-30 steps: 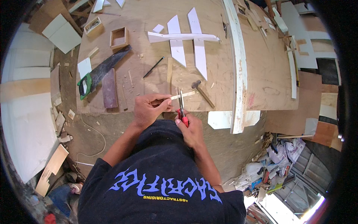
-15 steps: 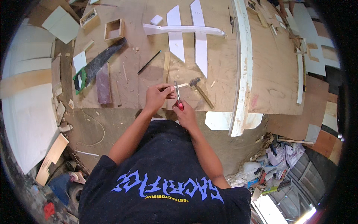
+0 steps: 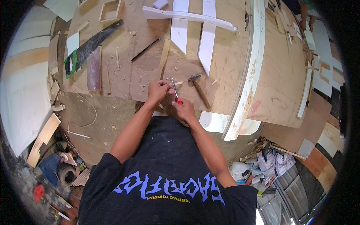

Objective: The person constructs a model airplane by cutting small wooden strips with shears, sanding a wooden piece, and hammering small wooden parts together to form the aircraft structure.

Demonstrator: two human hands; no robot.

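My left hand [image 3: 159,91] pinches a short, thin pale strip [image 3: 179,83], probably wood, near the table's front edge. My right hand [image 3: 184,110] is wrapped round a red-handled tool with a slim metal blade [image 3: 174,88]; its exact kind is hard to make out. The blade points away from me and crosses the strip beside my left fingertips. A hammer [image 3: 200,91] with a wooden handle lies just to the right of my hands. Beyond my left hand rests a narrow wooden slat [image 3: 165,56], and a dark pencil-like stick [image 3: 146,50] lies left of it.
The wooden worktable [image 3: 142,33] carries a green-handled saw [image 3: 93,43], a purplish block [image 3: 94,69] and a shallow wooden box [image 3: 111,11]. White crossed boards [image 3: 206,41] lie farther off. A long white beam [image 3: 249,71] runs along the right. Another person's limbs [image 3: 310,22] show at far right.
The whole view has shifted, so the table's things sit higher in the picture. Both hands keep their grips, and the blade now leans slightly more to the left.
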